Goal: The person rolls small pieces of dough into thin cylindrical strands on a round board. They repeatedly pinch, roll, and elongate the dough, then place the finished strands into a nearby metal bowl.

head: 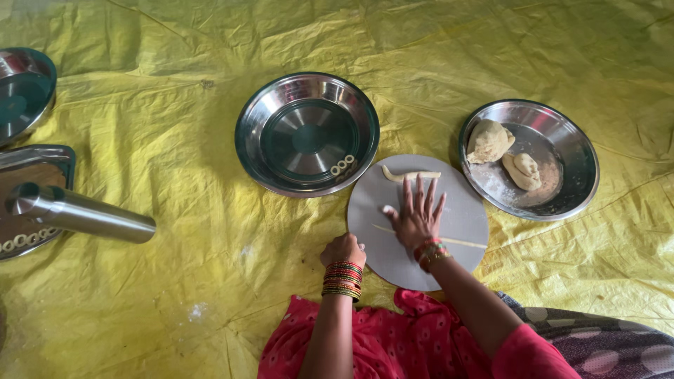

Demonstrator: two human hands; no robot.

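Head view:

- I see the right hand flat on the round board, fingers spread and open, palm pressed on a thin dough rope that runs across the board under it.
- The left hand sits at the board's left edge, fingers curled in; I cannot tell whether it grips anything.
- A second, shorter dough strip lies on the far part of the board, just beyond the right fingertips and apart from them.
- A small white bit of dough lies beside the right thumb.
- The steel bowl stands beyond the board, just beside it; small dough rings rest on its near inner wall.
- The steel plate stands to the right, holding two dough lumps, dusted with flour.
- At the left, a steel cylinder lies over a tray holding more rings.
- Everything rests on a yellow sheet.
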